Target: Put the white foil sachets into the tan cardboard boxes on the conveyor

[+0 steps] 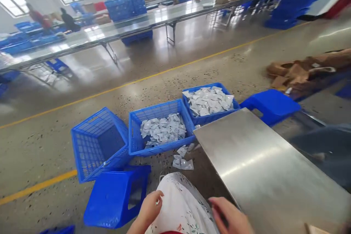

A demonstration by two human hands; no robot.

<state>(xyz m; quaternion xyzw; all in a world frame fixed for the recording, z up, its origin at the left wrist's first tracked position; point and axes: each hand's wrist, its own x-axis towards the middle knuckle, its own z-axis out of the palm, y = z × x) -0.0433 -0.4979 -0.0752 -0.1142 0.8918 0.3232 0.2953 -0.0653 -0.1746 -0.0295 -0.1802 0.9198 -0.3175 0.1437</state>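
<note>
My left hand (151,206) is over my lap at the bottom, its fingers curled in and nothing visible in them. My right hand (231,215) is beside the near edge of the metal tabletop (263,157), slightly blurred, with thumb and fingers apart and nothing seen between them. White patterned cloth (178,201) covers my lap between the hands. Beyond my knees, a blue crate (161,105) holds many small silvery-white packets (164,129). A few loose packets (182,162) lie on the floor before it.
A fuller blue crate (212,117) of packets stands behind the tabletop's corner. To the left, a tilted blue crate (100,142) adjoins a blue stool (109,197). Another blue stool (271,106) and cardboard (296,73) are at right. A long conveyor table (161,16) crosses the back, with people nearby.
</note>
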